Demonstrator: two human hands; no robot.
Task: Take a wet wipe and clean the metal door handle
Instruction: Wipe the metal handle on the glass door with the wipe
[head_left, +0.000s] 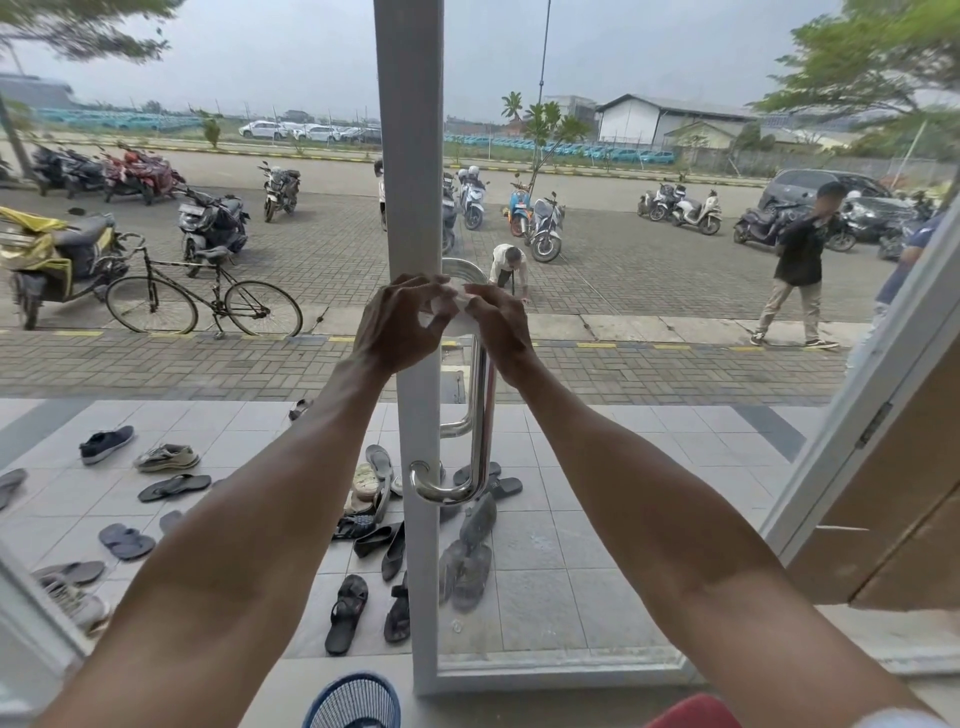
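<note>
Both hands are working at the top of the metal door handle (479, 415), with the left hand (400, 325) and the right hand (498, 325) facing each other across a white wet wipe (451, 306). The fingertips of each hand are curling in and pinching the wipe from opposite sides, so neither hand is spread wide; each is closing lightly on the cloth and not on the bar itself. How much of the wipe is wrapping the metal behind the fingers cannot be told, as the hands are covering it. The handle's long axis is running straight up and down, and nearly all of its bare length is lying directly below the grip, ending in a curved foot that is turning in towards the white door frame (410, 208) just left of it. Its upper bend is showing just above the fingers. The right hand is sitting more squarely over the bar, while the left is hanging in front of the frame, so the right looks the nearer to the metal. By my judgement the coming move is a downward stroke along that upright axis.
</note>
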